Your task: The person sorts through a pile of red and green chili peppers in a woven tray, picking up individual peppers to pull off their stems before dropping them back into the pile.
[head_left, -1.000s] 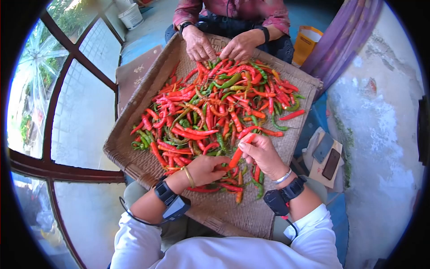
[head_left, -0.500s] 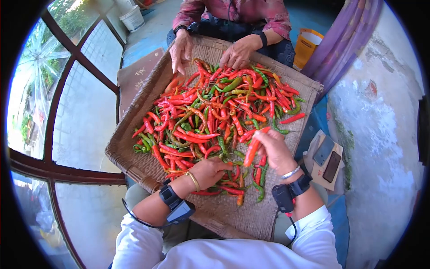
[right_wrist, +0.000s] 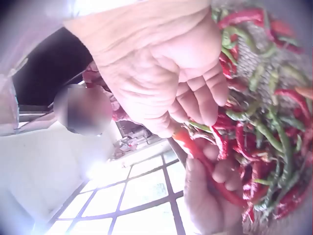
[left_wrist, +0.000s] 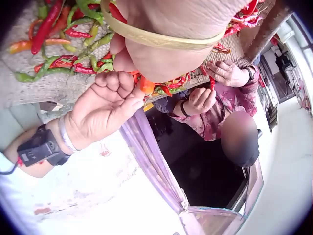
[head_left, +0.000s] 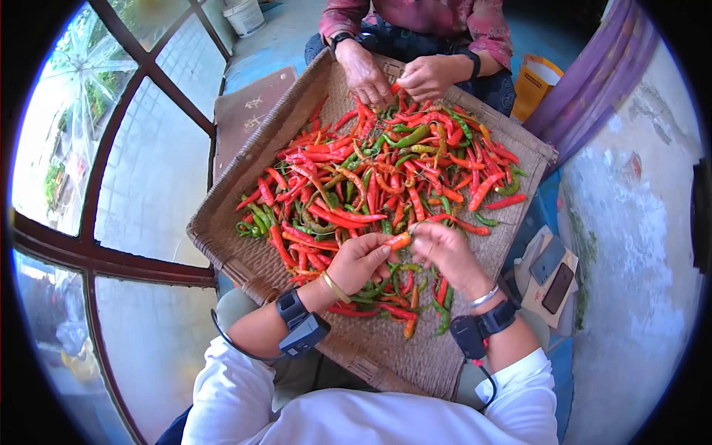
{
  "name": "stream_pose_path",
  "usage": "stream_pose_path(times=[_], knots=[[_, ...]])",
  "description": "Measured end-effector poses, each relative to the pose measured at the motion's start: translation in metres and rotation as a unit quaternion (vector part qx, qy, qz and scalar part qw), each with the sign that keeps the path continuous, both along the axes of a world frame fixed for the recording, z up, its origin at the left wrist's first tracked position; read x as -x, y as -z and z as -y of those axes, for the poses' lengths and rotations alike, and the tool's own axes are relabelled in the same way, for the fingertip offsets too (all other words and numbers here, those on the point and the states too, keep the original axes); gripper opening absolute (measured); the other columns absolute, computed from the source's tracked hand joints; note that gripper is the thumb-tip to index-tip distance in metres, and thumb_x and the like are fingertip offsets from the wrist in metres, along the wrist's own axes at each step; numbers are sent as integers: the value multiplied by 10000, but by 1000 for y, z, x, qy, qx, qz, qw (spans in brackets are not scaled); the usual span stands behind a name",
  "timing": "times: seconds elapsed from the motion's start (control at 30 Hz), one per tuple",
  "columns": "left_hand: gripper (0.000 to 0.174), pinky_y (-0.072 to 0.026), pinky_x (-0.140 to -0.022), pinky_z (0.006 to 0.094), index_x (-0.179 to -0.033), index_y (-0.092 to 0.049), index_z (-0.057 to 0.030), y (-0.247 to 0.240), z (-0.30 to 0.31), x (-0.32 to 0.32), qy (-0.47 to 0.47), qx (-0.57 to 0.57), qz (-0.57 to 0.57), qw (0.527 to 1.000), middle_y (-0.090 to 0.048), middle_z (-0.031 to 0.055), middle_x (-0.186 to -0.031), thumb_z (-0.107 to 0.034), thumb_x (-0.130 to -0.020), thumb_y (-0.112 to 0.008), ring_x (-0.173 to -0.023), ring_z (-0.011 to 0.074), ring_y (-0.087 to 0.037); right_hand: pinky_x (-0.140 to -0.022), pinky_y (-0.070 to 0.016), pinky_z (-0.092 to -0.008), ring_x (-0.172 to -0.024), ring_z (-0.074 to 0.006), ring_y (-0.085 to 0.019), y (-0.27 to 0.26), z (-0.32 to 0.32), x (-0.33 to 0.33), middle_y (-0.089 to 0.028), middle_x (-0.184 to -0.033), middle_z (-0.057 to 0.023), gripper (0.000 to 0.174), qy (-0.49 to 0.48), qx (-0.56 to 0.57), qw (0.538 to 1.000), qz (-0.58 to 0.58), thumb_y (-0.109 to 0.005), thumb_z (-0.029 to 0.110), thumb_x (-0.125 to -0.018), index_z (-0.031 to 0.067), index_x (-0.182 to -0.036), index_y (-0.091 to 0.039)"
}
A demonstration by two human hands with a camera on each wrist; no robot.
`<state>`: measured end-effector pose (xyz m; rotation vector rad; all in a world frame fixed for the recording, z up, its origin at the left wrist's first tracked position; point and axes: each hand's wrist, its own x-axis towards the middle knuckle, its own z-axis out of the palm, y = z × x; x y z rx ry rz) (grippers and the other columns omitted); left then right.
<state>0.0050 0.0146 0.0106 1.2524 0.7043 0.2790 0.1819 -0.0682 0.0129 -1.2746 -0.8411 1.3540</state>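
My left hand (head_left: 361, 263) holds a red chili pepper (head_left: 398, 241) above the pile, its body lying along the palm in the right wrist view. At the pepper's stem end, the thumb and index finger of my right hand (head_left: 450, 256) pinch together, while its other fingers curl loosely. In the left wrist view the orange-red tip of this pepper shows between both hands. Beneath them, a heap of red and green chili peppers (head_left: 348, 211) spreads over a shallow woven tray (head_left: 245, 237).
Across the tray sits another person in a pink patterned top (head_left: 489, 30), both hands at the far peppers. Two phones (head_left: 558, 288) lie on cardboard at the right, beside a worn wall (head_left: 638, 245). A framed window (head_left: 148, 185) stands at the left.
The red chili pepper in my right hand has come over to my left hand, which now grips its body. My right fingers have shifted to its stem end. The head view has turned slightly.
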Motion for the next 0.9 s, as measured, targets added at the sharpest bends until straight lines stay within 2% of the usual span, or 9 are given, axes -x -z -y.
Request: stream_pose_path(times=[0.17, 0.23, 0.3, 0.37, 0.43, 0.5, 0.6, 0.73, 0.9], knots=[[183, -415, -498, 151, -929, -554, -54, 6, 2, 0, 76, -17, -23, 997, -587, -30, -751, -211, -896, -465, -596, 21, -527, -499, -417, -171, -566, -46, -509, 10, 4, 27, -579, -720, -23, 214, 4, 3, 998, -55, -556, 162, -828, 17, -985, -552], [173, -435, -491, 203, -898, -565, -50, 6, 3, 0, 69, -44, -25, 996, -600, 10, -732, -211, -873, -505, -558, 92, -557, -453, -406, -174, -499, -46, -493, 10, 6, 24, -559, -641, -13, 172, 35, 46, 997, -41, -558, 181, -828, 31, -910, -564], [202, -471, -549, 323, -836, -575, -33, -1, -8, 1, 84, -452, -82, 884, -603, 83, -713, -234, -820, -553, -606, 235, -584, -409, -377, -169, -451, -42, -465, 10, 4, 12, -539, -598, -7, 147, 73, 99, 992, -37, -560, 190, -820, 44, -835, -555], [197, -465, -637, 364, -831, -587, -51, 2, -21, 4, 27, -585, -106, 804, -583, 105, -729, -226, -741, -599, -721, 282, -565, -406, -376, -169, -448, -43, -462, 5, 2, -9, -539, -600, -5, 136, 84, 131, 987, -39, -554, 184, -820, 47, -830, -550], [203, -451, -685, 349, -824, -587, -61, -3, -32, 5, 16, -665, -171, 727, -570, 82, -759, -225, -708, -615, -770, 259, -540, -415, -384, -172, -481, -64, -493, 4, 2, -33, -549, -613, -4, 166, 155, 54, 984, -65, -527, 227, -850, 63, -849, -555], [217, -434, -728, 335, -829, -584, -66, 2, -42, 10, 41, -678, -225, 698, -560, 64, -793, -232, -694, -623, -804, 244, -515, -430, -400, -191, -510, -81, -524, -4, -2, -54, -585, -662, -14, 168, 246, -86, 954, -148, -511, 231, -859, 71, -859, -561], [253, -437, -748, 347, -877, -583, -63, 5, -46, 14, 56, -664, -266, 697, -559, 67, -854, -233, -695, -623, -843, 249, -513, -480, -419, -220, -560, -92, -566, -17, -7, -62, -635, -765, -40, 143, 430, -94, 852, -283, -512, 217, -854, 92, -879, -576], [264, -435, -765, 350, -911, -588, -71, 6, -46, 13, 77, -672, -311, 667, -561, 56, -907, -223, -697, -615, -888, 239, -507, -467, -425, -212, -568, -86, -569, 17, -8, -45, -629, -727, -36, 136, 297, 38, 906, -299, -529, 220, -844, 94, -880, -566], [111, -422, -762, 343, -786, -586, -87, 9, -51, 15, 62, -721, -328, 607, -543, 52, -838, -147, -712, -529, -873, 233, -499, -478, -418, -184, -579, -70, -546, 9, -2, -7, -583, -732, -26, 243, 69, 66, 985, -144, -521, 196, -845, 29, -1021, -538]])
